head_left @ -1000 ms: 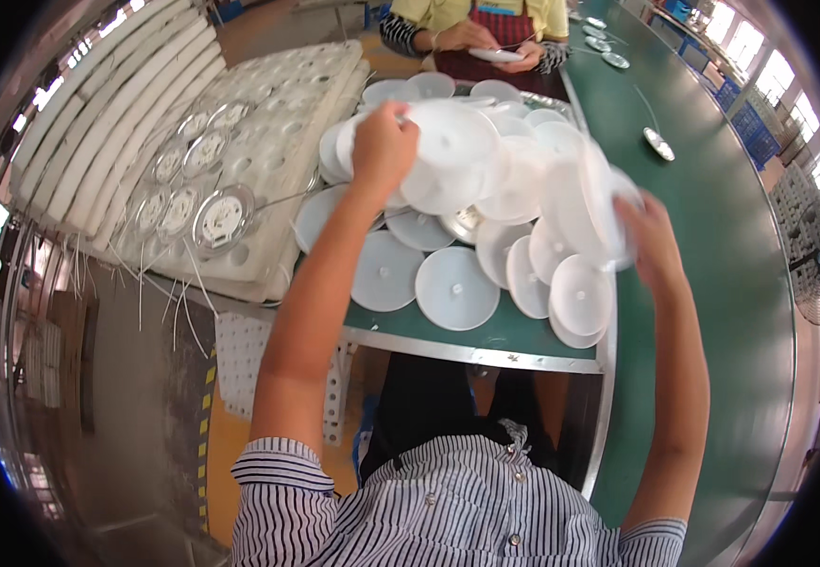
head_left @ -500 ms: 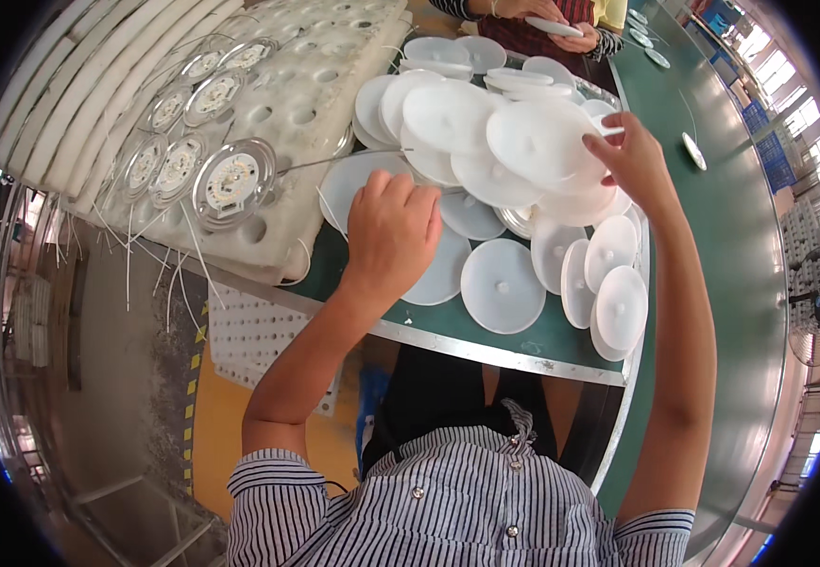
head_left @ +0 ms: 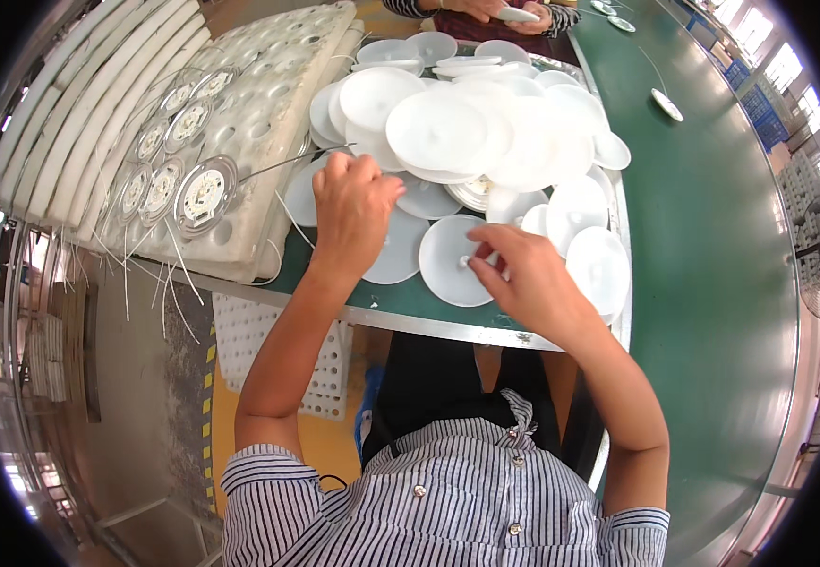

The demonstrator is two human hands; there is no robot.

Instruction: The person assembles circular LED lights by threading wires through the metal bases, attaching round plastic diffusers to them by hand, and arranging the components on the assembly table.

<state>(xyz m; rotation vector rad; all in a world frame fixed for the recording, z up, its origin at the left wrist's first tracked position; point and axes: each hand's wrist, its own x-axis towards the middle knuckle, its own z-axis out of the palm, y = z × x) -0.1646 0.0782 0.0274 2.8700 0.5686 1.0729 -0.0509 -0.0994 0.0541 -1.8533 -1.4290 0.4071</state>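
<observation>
My right hand [head_left: 535,283] is over a round white cover [head_left: 448,283] near the table's front edge. Its thumb tip is beside the small knob at the cover's centre, and thumb and index finger stand apart. Left of it, my left hand [head_left: 358,213] is closed above more white covers [head_left: 401,248]; whatever its fingers hold is hidden. A thin grey wire [head_left: 287,165] runs from a clear round lamp module [head_left: 207,194] toward that hand's knuckles. Beyond both hands lies a heap of white covers [head_left: 438,130], overlapping and tilted.
A white foam tray [head_left: 278,104] with holes carries several lamp modules at the left, wires hanging over its edge. More foam sheets [head_left: 79,104] stand behind. Across the table, another person's hands [head_left: 523,17] hold a white disc. A green conveyor [head_left: 703,236] runs along the right.
My right hand has let go of a cover at the heap's right side and come down and left to the near cover. My left hand stays closed in about the same place. The view has shifted slightly.
</observation>
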